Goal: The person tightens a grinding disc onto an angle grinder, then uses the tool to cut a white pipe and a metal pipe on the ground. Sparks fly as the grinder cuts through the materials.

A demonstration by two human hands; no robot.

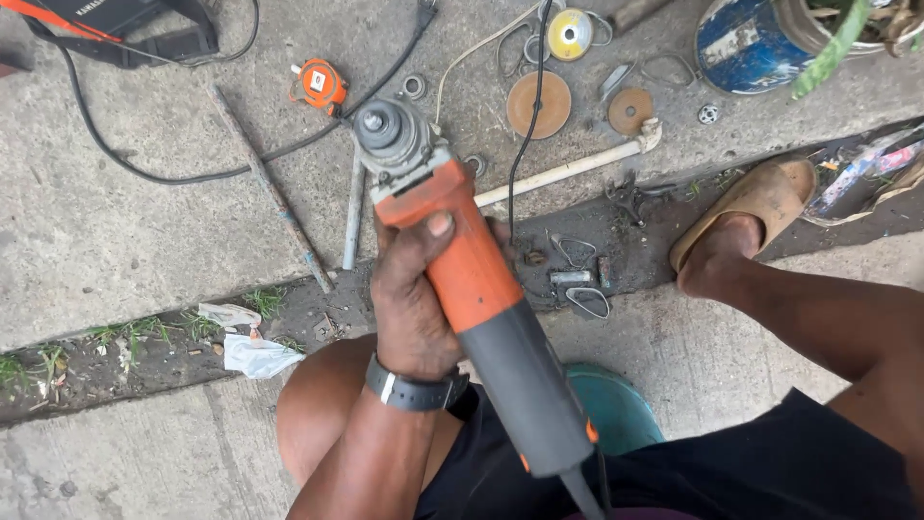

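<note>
Left hand (412, 289), wearing a black wristwatch (416, 390), wraps shut around one orange-and-grey angle grinder (462, 279), its bare metal spindle pointing away. Beyond it on the rough concrete floor (115, 231) lie two rusty round discs (539, 104), one orange tape measure (319, 84), and a white pipe (568, 169). No right hand shows.

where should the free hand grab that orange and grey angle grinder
Judging by its pose, the grey rear handle of the orange and grey angle grinder, from the right side: it is long, bare and slim, while the left hand already wraps the orange body.
</note>
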